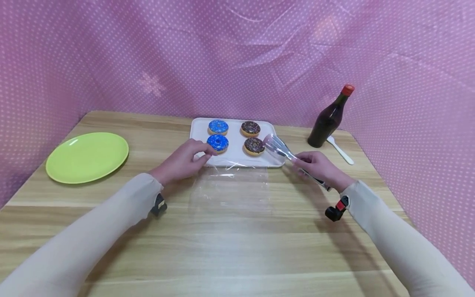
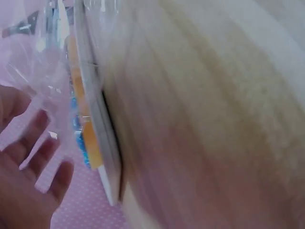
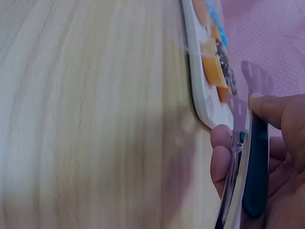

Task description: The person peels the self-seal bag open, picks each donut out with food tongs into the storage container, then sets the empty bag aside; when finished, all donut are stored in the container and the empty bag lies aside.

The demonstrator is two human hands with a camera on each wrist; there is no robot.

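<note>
A white tray [image 1: 235, 159] bears two blue-frosted donuts [image 1: 217, 143] and two chocolate-frosted donuts [image 1: 254, 146] with sprinkles. At the tray's front left corner, my left hand [image 1: 187, 160] pinches a clear plastic bag [image 1: 231, 189], which lies along the front edge and over the table. In the left wrist view, the film [image 2: 47, 71] rises beside the thumb and fingers. My right hand [image 1: 315, 167] grips metal tongs [image 1: 280, 147] with dark handle grips [image 3: 257, 167]. The tongs' ends are over the tray's right side, beside the nearer chocolate donut; whether they touch it I cannot tell.
A green oval plate [image 1: 89, 159] lies at the left. Back right stands a dark bottle [image 1: 328, 119] with a red cap, and a white plastic utensil [image 1: 341, 152], its head partly hidden, lies beside it. Pink dotted cloth [image 1: 222, 62] hangs behind the wooden table [image 1: 237, 255].
</note>
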